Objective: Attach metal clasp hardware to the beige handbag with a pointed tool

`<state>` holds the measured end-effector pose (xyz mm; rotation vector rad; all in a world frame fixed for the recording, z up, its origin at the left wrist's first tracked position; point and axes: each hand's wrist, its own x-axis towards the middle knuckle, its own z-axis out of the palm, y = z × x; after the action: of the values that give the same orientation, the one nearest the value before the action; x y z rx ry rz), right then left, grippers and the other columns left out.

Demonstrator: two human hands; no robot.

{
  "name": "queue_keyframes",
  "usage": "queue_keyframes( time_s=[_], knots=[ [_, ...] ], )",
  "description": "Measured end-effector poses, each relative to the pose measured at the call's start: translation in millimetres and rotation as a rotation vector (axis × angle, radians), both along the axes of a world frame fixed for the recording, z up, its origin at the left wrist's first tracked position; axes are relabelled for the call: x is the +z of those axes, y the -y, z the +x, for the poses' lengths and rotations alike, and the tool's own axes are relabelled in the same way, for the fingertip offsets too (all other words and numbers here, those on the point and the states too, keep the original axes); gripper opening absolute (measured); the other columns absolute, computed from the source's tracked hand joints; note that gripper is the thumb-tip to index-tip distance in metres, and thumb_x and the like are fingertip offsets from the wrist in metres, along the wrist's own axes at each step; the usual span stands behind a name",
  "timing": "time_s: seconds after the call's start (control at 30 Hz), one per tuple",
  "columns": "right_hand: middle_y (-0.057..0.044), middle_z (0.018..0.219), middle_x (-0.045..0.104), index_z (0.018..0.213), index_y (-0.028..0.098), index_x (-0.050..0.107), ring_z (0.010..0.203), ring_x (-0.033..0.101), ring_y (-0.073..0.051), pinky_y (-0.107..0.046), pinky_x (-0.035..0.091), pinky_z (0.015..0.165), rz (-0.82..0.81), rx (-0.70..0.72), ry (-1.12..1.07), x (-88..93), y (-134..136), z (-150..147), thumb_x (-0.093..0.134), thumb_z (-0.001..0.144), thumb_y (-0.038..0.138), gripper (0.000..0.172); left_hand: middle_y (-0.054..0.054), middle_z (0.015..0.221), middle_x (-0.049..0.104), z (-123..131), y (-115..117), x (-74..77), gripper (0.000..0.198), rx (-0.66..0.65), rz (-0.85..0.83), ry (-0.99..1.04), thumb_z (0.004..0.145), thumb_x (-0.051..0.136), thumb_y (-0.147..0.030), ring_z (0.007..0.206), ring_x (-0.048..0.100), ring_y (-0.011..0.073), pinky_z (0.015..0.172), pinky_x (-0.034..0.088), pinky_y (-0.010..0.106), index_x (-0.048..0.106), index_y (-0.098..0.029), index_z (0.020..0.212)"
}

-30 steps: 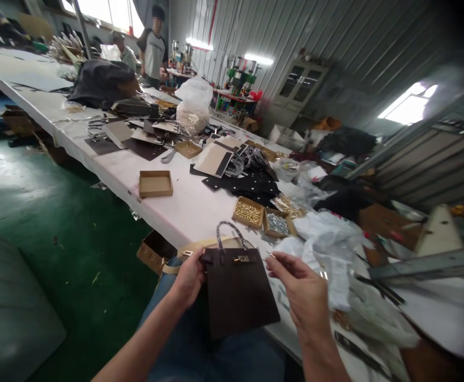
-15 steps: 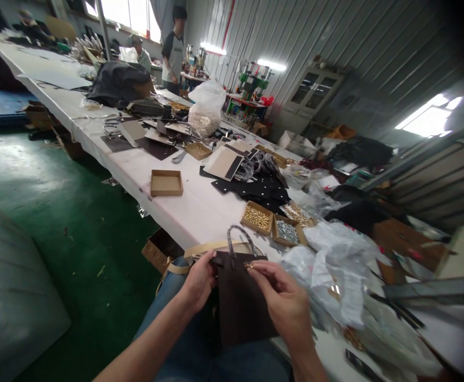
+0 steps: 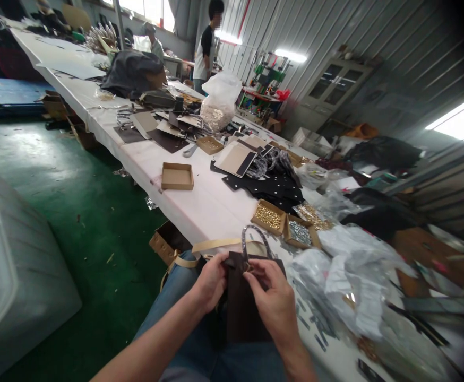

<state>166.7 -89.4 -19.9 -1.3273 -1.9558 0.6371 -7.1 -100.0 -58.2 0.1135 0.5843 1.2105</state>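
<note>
- Right hand [image 3: 272,294] has moved from beside the bag's right edge, where it was a second ago, to across its front; against the half-second-old frame its fingertips sit further left, near the foot of the handle [image 3: 253,227].
- Right forearm rises from the lower edge of the view and leans left, the back of the hand turned up and covering much of the bag's right side.
- Right thumb and forefinger pinch a small gold-coloured piece [image 3: 248,268] against the upper front of the bag; the other fingers curl close by, their tips partly hidden.
- Left hand [image 3: 213,284] reaches in from the lower left and has stayed on the bag's upper left corner.
- Left thumb and fingers are pressed together on that corner; how the fingers lie behind it cannot be told.
- Dark brown bag [image 3: 242,313] stands tilted over the person's jeans [image 3: 176,300], front towards the wearer, handle upward, near the edge of the white table [image 3: 212,207].
- Beyond the handle, boxes of gold-coloured pieces [image 3: 266,229] and silver-coloured pieces [image 3: 295,244] sit side by side.
</note>
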Motion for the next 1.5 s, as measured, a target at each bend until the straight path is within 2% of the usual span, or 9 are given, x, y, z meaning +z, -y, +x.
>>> queue_keyframes(
  time_s=[0.13, 0.23, 0.33, 0.47, 0.67, 0.9, 1.03, 1.27, 1.5],
  knots=[
    [-0.009, 0.131, 0.077, 0.116, 0.027, 0.082, 0.11, 0.078, -0.027, -0.041, 0.069, 0.099, -0.109, -0.084, -0.14, -2.8, -3.7, 1.4, 0.078, 0.104, 0.049, 0.026, 0.017, 0.12, 0.086, -1.1, 0.8, 0.0, 0.048, -0.014, 0.009, -0.011, 0.097, 0.068, -0.053, 0.127, 0.075, 0.0377, 0.111, 0.056, 0.045, 0.082, -0.014, 0.123],
    [-0.008, 0.123, 0.082, 0.109, 0.028, 0.086, 0.113, 0.079, -0.029, -0.042, 0.067, 0.105, -0.129, -0.103, -0.116, -3.3, -4.8, 1.8, 0.08, 0.102, 0.054, 0.028, 0.015, 0.122, 0.086, -1.9, 1.9, 1.7, 0.05, -0.013, 0.024, -0.003, 0.096, 0.07, -0.056, 0.129, 0.074, 0.0386, 0.116, 0.054, 0.047, 0.082, -0.017, 0.124],
    [-0.006, 0.116, 0.085, 0.116, 0.029, 0.087, 0.104, 0.082, -0.029, -0.042, 0.068, 0.099, -0.209, -0.159, -0.113, -2.9, -4.5, 0.7, 0.083, 0.099, 0.058, 0.034, 0.015, 0.122, 0.086, -2.1, 2.7, 3.1, 0.051, -0.007, 0.024, 0.001, 0.097, 0.069, -0.056, 0.13, 0.073, 0.0387, 0.118, 0.053, 0.047, 0.081, -0.017, 0.126],
    [-0.006, 0.119, 0.086, 0.126, 0.03, 0.085, 0.102, 0.083, -0.03, -0.041, 0.07, 0.096, -0.275, -0.149, -0.133, -4.5, -3.8, -0.2, 0.084, 0.096, 0.06, 0.043, 0.016, 0.121, 0.086, -1.5, 3.3, 3.9, 0.051, 0.003, 0.021, 0.029, 0.1, 0.064, -0.055, 0.13, 0.074, 0.038, 0.118, 0.054, 0.046, 0.08, -0.014, 0.127],
    [-0.006, 0.116, 0.086, 0.121, 0.031, 0.087, 0.097, 0.083, -0.03, -0.041, 0.069, 0.091, -0.195, -0.146, -0.019, -6.5, -2.5, 0.1, 0.081, 0.099, 0.06, 0.036, 0.016, 0.119, 0.086, 3.2, 4.1, 1.2, 0.054, 0.008, -0.004, 0.08, 0.1, 0.067, -0.058, 0.127, 0.076, 0.0396, 0.119, 0.054, 0.05, 0.081, -0.015, 0.129],
    [-0.005, 0.114, 0.086, 0.114, 0.031, 0.087, 0.099, 0.082, -0.032, -0.044, 0.067, 0.093, -0.04, -0.113, 0.075, -0.8, -0.7, -7.0, 0.074, 0.103, 0.053, 0.027, 0.015, 0.126, 0.085, 8.7, 2.4, 9.9, 0.044, 0.189, 0.013, 0.037, 0.098, 0.074, -0.046, 0.138, 0.069, 0.0385, 0.128, 0.046, 0.048, 0.083, -0.013, 0.125],
    [-0.005, 0.114, 0.086, 0.111, 0.031, 0.088, 0.101, 0.082, -0.031, -0.043, 0.066, 0.092, -0.023, -0.082, 0.099, 2.6, -0.5, -9.5, 0.073, 0.104, 0.049, 0.024, 0.017, 0.124, 0.085, 12.1, 4.3, 10.6, 0.042, 0.186, 0.079, 0.034, 0.101, 0.07, -0.045, 0.138, 0.069, 0.0393, 0.127, 0.046, 0.049, 0.085, -0.01, 0.118],
    [-0.005, 0.106, 0.086, 0.106, 0.029, 0.089, 0.093, 0.082, -0.03, -0.039, 0.065, 0.085, -0.077, -0.059, 0.095, 13.7, -2.6, -11.8, 0.075, 0.102, 0.045, 0.022, 0.015, 0.136, 0.081, 20.7, 10.4, -0.5, 0.041, 0.315, 0.008, -0.263, 0.104, 0.074, -0.048, 0.138, 0.066, 0.0355, 0.128, 0.042, 0.044, 0.082, -0.015, 0.126],
    [-0.003, 0.101, 0.085, 0.103, 0.029, 0.089, 0.091, 0.08, -0.027, -0.037, 0.062, 0.084, -0.12, -0.007, 0.09, 10.7, -1.0, -14.1, 0.073, 0.102, 0.043, 0.021, 0.012, 0.132, 0.082, 13.1, 13.5, 7.1, 0.033, 0.28, 0.199, -0.48, 0.105, 0.068, -0.036, 0.13, 0.07, 0.0337, 0.122, 0.048, 0.043, 0.085, -0.018, 0.127]
  ],
)
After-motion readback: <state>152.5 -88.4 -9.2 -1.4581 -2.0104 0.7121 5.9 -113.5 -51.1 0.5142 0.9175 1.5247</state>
